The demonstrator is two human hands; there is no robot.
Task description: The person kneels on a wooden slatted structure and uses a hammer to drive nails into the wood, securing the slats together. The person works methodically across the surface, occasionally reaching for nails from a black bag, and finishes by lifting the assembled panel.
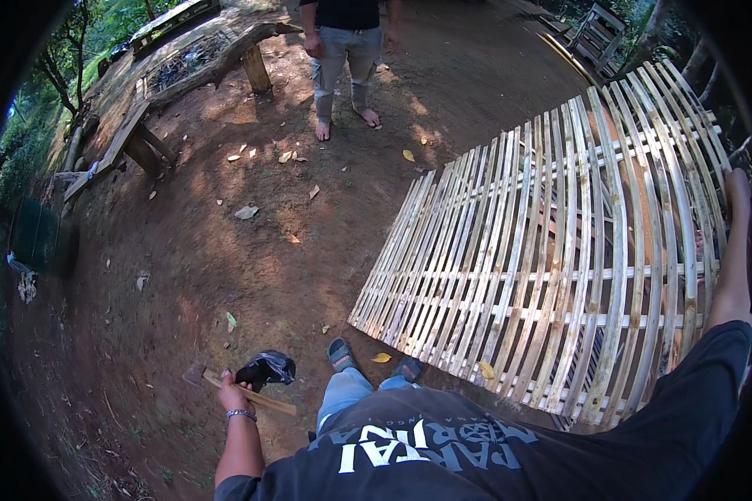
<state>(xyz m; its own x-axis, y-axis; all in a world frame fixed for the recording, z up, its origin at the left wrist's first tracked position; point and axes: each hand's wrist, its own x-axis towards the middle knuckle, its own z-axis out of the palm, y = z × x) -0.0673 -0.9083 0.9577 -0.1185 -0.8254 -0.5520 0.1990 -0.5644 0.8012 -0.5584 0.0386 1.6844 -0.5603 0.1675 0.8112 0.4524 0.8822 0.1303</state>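
Note:
My left hand [232, 392] is closed round the wooden handle of a hammer [263, 402], whose small dark head points left. A black plastic bag [269, 367] hangs from the same hand, bunched beside the handle. On the right, a large slatted bamboo panel [510, 250] stands tilted, its long pale strips fixed across several crosspieces. My right arm reaches out along the panel's right side, and my right hand [737, 190] grips its edge near the dark rim of the picture. The fingers of that hand are partly hidden.
A barefoot person [348, 63] in grey trousers stands ahead on the dirt ground [251, 292]. A wooden log bench [217, 71] runs along the left, and a dark green barrel [35, 238] stands nearer. A wooden frame [597, 37] is at the far right. Dry leaves lie scattered.

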